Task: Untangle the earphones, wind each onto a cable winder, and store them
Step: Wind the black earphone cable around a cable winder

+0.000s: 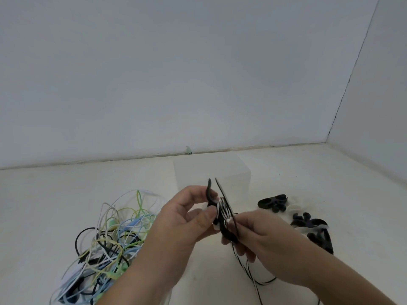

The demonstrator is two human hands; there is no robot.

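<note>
Now | black winder [222,208] between both hands | left hand [185,216] pinches it | right hand [266,236] grips its lower end

no legible text, labels or numbers

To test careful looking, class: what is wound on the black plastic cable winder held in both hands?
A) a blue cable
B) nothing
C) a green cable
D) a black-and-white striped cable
D: a black-and-white striped cable wraps the black plastic cable winder between the left hand and right hand, its tail hanging below.
</note>
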